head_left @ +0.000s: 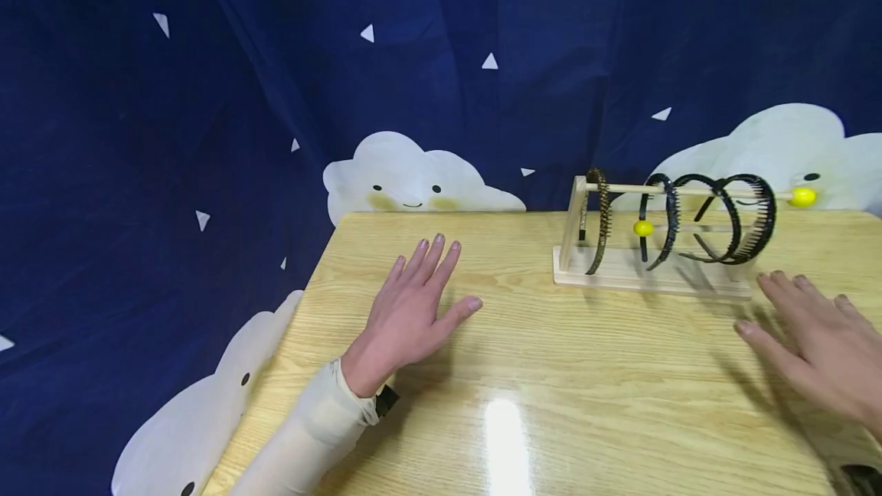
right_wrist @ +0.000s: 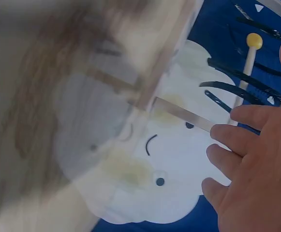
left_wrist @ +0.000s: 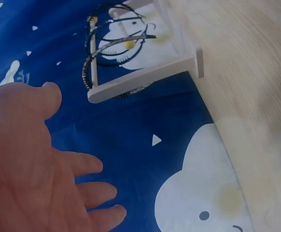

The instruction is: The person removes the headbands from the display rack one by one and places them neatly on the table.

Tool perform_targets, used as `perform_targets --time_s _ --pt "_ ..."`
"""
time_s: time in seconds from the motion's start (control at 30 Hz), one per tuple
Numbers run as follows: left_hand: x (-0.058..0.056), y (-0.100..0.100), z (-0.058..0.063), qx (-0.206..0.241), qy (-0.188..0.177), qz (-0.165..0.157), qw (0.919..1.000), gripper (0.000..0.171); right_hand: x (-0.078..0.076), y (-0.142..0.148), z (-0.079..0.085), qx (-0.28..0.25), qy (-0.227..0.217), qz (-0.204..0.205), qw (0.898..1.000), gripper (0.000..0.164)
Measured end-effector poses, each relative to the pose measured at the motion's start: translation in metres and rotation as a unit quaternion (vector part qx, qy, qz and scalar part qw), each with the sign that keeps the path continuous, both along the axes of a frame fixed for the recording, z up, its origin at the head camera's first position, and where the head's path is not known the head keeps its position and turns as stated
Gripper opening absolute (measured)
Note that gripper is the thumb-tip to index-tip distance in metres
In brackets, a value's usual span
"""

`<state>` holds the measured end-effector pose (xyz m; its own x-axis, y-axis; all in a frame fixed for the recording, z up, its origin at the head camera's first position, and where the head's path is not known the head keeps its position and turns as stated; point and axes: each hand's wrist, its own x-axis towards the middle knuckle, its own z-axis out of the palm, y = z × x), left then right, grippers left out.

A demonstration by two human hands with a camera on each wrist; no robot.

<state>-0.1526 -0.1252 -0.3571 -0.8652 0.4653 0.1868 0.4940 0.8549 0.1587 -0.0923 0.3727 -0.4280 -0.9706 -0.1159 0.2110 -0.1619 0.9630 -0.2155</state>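
A wooden rack [head_left: 641,280] with yellow-knobbed rods stands toward the back right of the table. Several headbands hang on its upper rod: a brown beaded headband [head_left: 605,220] at the left end, then dark ones, with a black toothed headband [head_left: 763,220] at the right. My left hand [head_left: 406,316] is held over the table left of the rack, fingers straight, thumb spread, nothing in it. Near the rack's right front corner my right hand [head_left: 820,343] stretches out with its fingers extended, also holding nothing. In the right wrist view its fingers overlap the dark headbands.
The light wooden table [head_left: 592,389] has a bright reflection near its front. Behind it and along its left side hangs a dark blue cloth [head_left: 427,83] with white triangles and smiling clouds. A yellow knob [head_left: 803,197] tips the upper rod at the right.
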Motion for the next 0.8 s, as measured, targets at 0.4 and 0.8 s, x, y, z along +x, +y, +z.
perform_targets --time_s 0.4,0.8 --pt "0.000 0.008 0.001 0.045 0.047 -0.022 0.9976 0.079 -0.019 0.007 -0.018 -0.030 -0.045 0.030 0.998 0.080" --pt "-0.005 0.026 -0.002 0.143 0.086 -0.055 0.9845 0.074 -0.030 0.004 -0.026 -0.027 -0.106 0.001 0.994 0.085"
